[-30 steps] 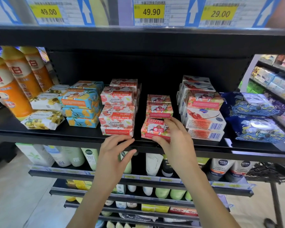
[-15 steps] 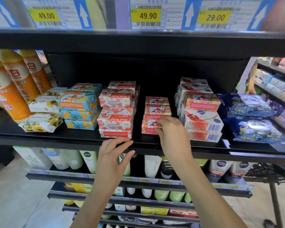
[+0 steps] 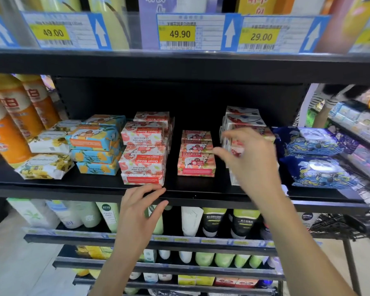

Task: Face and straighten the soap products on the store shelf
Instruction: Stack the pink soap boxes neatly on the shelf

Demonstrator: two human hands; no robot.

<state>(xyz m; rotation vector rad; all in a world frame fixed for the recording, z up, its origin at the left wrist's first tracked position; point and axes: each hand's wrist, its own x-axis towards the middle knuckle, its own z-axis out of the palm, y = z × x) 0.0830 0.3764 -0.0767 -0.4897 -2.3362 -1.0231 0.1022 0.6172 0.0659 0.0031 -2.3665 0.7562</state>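
On the black shelf (image 3: 94,184) stand stacks of boxed soap. A small pink soap stack (image 3: 195,154) sits at the middle, set back from the edge. Left of it is the taller Goat Soap stack (image 3: 143,159), its labels upside down. A white and red soap stack (image 3: 241,118) stands to the right, partly hidden by my right hand (image 3: 250,159), which hovers blurred in front of it with fingers spread, holding nothing. My left hand (image 3: 139,212) rests open at the shelf's front edge below the Goat Soap stack.
Blue and orange soap boxes (image 3: 96,146) and yellow flowered packs (image 3: 44,166) lie left, beside orange bottles (image 3: 9,124). Blue wrapped packs (image 3: 316,159) lie right. Price tags (image 3: 177,33) hang above. Tubes fill lower shelves (image 3: 192,223). Another aisle's shelves and a person's arm show far right.
My right hand let go of the small pink stack, which now sits further back, and moved right toward the white and red stack. My left hand stayed at the shelf edge.
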